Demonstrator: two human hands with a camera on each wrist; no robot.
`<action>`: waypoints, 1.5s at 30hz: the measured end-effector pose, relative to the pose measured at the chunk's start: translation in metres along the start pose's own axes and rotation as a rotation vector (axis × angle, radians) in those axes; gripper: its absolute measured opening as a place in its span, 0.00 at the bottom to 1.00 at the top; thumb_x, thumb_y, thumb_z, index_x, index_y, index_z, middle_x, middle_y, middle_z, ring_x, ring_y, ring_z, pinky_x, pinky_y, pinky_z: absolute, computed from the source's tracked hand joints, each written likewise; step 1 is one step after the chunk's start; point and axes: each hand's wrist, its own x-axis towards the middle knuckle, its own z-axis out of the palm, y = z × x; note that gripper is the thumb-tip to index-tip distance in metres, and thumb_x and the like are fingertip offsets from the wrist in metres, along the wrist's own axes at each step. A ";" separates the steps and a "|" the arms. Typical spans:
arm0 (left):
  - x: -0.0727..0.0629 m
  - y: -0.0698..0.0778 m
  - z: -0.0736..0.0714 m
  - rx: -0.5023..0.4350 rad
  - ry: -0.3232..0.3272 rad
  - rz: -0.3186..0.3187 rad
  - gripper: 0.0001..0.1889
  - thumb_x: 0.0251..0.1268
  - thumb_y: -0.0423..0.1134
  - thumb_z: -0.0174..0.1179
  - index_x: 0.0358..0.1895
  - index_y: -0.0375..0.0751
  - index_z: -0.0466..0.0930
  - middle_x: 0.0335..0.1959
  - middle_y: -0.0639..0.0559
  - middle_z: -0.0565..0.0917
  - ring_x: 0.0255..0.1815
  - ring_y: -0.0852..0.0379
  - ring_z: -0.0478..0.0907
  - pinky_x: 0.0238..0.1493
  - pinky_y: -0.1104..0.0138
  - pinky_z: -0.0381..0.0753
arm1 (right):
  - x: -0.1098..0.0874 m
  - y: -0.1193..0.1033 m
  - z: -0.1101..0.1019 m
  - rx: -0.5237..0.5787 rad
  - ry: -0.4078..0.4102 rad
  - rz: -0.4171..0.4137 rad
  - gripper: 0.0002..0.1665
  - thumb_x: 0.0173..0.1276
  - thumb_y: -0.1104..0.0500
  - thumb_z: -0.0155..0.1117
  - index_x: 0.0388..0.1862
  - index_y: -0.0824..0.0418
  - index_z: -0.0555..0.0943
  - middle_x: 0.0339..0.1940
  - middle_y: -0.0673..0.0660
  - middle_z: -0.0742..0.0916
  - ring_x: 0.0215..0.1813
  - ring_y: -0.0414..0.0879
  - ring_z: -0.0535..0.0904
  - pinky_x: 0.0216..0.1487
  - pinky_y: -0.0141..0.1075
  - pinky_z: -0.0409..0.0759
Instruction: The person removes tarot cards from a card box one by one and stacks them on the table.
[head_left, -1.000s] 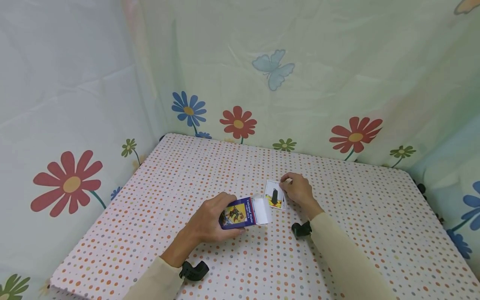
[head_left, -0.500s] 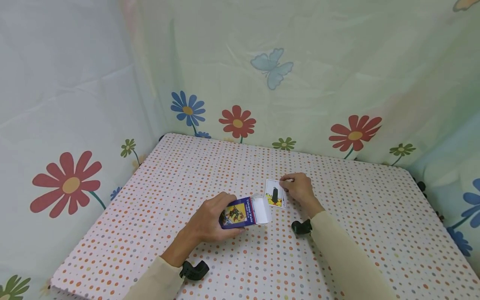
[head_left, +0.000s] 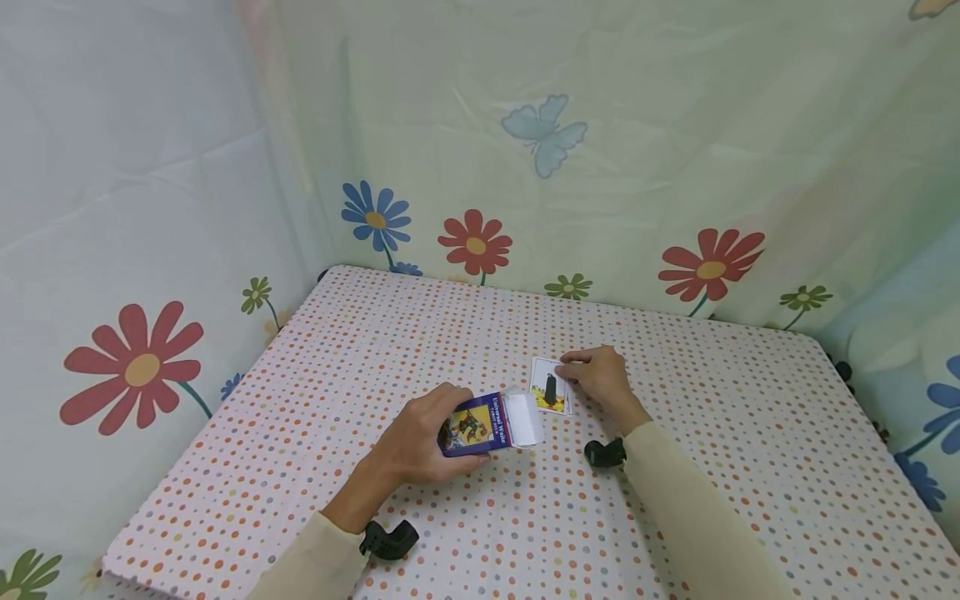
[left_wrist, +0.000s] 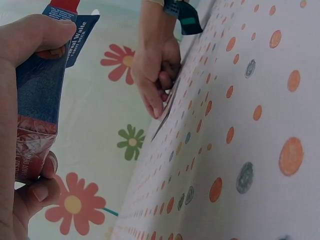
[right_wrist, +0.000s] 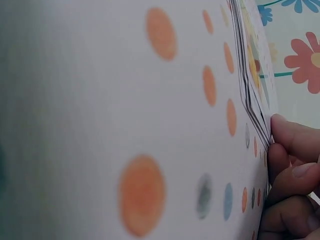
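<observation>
Where the left hand [head_left: 422, 437] grips: box [head_left: 469, 427], flap [head_left: 523, 421] open
Where the right hand [head_left: 602, 379] pinches: cards [head_left: 547, 390], flat on the table [head_left: 420, 350]

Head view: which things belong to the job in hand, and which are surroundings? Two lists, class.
Job in hand: tarot box, gripped by the left hand; cards, touched by the right hand.

Surroundings: dotted tablecloth; flowered curtain; black wrist devices.
</observation>
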 end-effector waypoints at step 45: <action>-0.001 0.000 -0.001 0.000 0.003 -0.004 0.37 0.45 0.54 0.76 0.59 0.43 0.74 0.43 0.55 0.80 0.36 0.64 0.75 0.35 0.75 0.77 | -0.058 -0.013 0.006 0.160 0.093 -0.157 0.22 0.72 0.50 0.65 0.59 0.61 0.85 0.40 0.61 0.90 0.38 0.50 0.84 0.29 0.34 0.70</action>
